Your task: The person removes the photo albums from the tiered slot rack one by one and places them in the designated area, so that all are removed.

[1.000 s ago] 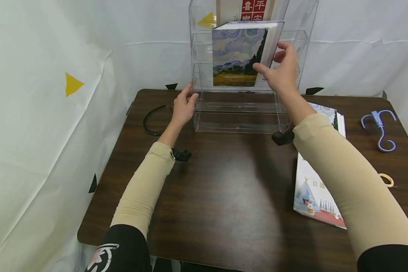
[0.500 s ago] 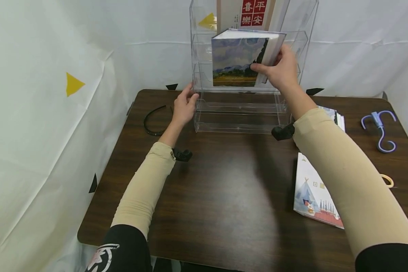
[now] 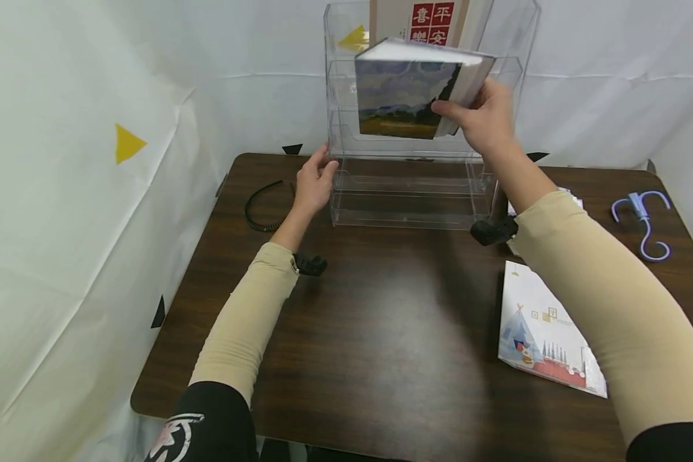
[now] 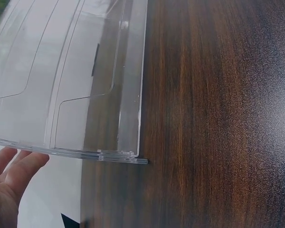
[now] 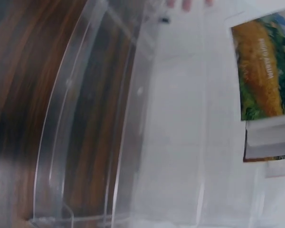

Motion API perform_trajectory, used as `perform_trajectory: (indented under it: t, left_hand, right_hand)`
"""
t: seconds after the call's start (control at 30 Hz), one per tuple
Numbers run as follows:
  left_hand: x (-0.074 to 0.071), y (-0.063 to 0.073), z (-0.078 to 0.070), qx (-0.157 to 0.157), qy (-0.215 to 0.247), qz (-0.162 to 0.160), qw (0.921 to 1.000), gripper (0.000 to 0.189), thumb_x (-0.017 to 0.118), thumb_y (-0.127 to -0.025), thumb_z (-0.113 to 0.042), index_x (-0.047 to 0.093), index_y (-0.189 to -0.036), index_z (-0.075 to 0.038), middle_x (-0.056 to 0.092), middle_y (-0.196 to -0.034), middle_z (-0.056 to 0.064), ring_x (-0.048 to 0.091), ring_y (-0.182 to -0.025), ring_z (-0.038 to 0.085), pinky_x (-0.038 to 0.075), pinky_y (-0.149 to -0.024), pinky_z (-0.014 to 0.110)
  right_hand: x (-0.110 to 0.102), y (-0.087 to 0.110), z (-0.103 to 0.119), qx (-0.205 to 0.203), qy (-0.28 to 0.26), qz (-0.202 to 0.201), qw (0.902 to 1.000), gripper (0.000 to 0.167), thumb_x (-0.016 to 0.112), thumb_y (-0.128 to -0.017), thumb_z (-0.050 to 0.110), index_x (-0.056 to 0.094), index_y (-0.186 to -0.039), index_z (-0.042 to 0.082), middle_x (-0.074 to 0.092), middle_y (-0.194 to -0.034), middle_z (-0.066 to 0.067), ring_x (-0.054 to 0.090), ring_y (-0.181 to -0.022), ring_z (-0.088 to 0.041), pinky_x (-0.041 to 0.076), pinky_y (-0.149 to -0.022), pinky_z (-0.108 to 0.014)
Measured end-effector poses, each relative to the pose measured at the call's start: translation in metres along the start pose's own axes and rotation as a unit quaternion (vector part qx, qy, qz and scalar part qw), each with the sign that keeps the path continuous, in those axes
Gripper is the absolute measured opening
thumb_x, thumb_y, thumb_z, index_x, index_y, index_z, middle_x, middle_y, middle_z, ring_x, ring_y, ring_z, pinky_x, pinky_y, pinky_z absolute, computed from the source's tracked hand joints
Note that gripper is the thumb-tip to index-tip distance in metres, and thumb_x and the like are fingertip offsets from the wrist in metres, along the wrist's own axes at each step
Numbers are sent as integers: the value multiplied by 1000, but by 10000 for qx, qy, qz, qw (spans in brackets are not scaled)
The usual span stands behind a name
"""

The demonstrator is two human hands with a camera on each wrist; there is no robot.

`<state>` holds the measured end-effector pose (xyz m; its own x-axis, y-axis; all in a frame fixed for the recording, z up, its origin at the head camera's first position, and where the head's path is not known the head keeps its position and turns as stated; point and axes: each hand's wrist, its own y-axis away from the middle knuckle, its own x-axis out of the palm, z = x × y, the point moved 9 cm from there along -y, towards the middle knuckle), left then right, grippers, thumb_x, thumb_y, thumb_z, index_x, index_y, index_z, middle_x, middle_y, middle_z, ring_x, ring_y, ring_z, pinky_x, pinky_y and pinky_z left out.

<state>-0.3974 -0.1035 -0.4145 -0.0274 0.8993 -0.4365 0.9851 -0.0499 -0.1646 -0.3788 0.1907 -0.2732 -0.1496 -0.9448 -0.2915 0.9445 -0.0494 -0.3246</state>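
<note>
My right hand (image 3: 485, 119) grips a thick photo album (image 3: 407, 96) by its right edge, thumb across the painted landscape cover. The album tilts in front of a clear acrylic rack (image 3: 404, 218), its lower edge above the shelf's front lip. In the right wrist view, the lettered cover of the photo album (image 5: 266, 66) shows at the right side. My left hand (image 3: 314, 179) rests its fingertips on the rack's left side; in the left wrist view, the fingers (image 4: 31, 164) touch the outside of the clear side panel (image 4: 76, 153).
Higher in the rack stands a beige book (image 3: 389, 22) with red-and-white characters. A white booklet (image 3: 545, 333) lies on the table's right, with another book partly hidden under my right arm. A purple hook (image 3: 643, 224) lies far right, a black coiled band (image 3: 260, 226) on the left.
The photo album has tipped toward me, then risen out from behind the shelf lip in my right hand. My right forearm has shifted right, uncovering more of the white booklet. My left hand stays put.
</note>
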Motion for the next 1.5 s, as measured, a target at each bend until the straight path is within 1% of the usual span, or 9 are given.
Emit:
perform_trajectory:
  t: [0.1,0.2,0.3,0.43,0.57,0.8,1.17,1.4,1.5]
  left_hand:
    - [-2,0,0,56,-16,-81,10000,51,52,-103,-24,40,-151,-12,59,-132,12,63,-111,22,51,-83,37]
    - [-3,-1,1,53,-53,-110,9999,51,53,-103,-25,41,-151,-13,60,-130,11,64,-108,21,50,-82,37]
    - [-3,-1,1,47,-45,-110,9999,51,53,-103,-25,41,-151,-14,60,-129,11,64,-107,21,50,-82,37]
    - [-3,-1,0,64,-33,-119,9999,51,53,-103,-25,41,-151,-14,61,-129,10,64,-107,20,51,-82,36]
    - [-3,-1,1,13,-51,-88,9999,50,53,-103,-26,41,-151,-16,61,-127,9,65,-105,22,50,-81,36]
    - [-3,-2,2,18,-103,-84,9999,50,52,-103,-28,41,-151,-16,61,-129,8,65,-103,20,49,-82,36]
    - [-3,0,0,29,-108,-62,9999,50,52,-104,-27,41,-151,-16,59,-131,10,63,-110,19,51,-86,37]
    - [-3,-1,-1,61,-74,-98,9999,49,53,-103,-26,42,-150,-17,61,-128,9,65,-105,20,50,-83,36]
    - [-3,-1,-1,77,-36,-111,9999,49,53,-103,-25,42,-150,-16,61,-128,10,65,-105,24,50,-82,37]
  right_hand:
    - [-11,10,13,-40,-1043,-112,9945,33,79,-83,11,67,-114,9,71,-107,-4,64,-104,-17,48,-92,-32]
    - [-19,27,16,283,-2013,-73,9791,30,80,-82,8,65,-108,5,69,-99,-7,64,-99,-20,49,-85,-32]
    - [-22,50,7,946,-2228,157,9701,34,79,-83,10,61,-111,2,64,-103,-8,58,-98,-20,47,-80,-32]
    - [-21,93,-25,2040,-1142,661,9700,51,75,-87,29,54,-125,3,58,-110,-3,56,-99,-14,47,-77,-29]
    - [-11,140,-69,2844,-173,1410,9481,60,69,-91,43,49,-128,-1,61,-102,2,63,-86,-9,53,-71,-29]
    - [11,198,-120,3475,-288,2259,9096,53,66,-96,34,49,-123,-8,60,-96,-2,61,-81,-13,53,-72,-35]
    - [25,234,-149,3805,-39,2244,8972,56,66,-95,35,50,-124,-10,62,-96,-9,63,-79,-17,54,-74,-37]
    - [26,239,-155,3816,-4,2217,8974,59,65,-96,32,44,-131,-11,60,-105,-15,63,-82,-18,54,-75,-39]
    - [25,240,-151,3803,333,2331,8944,63,65,-96,31,41,-134,-13,58,-113,-23,64,-90,-26,54,-79,-44]
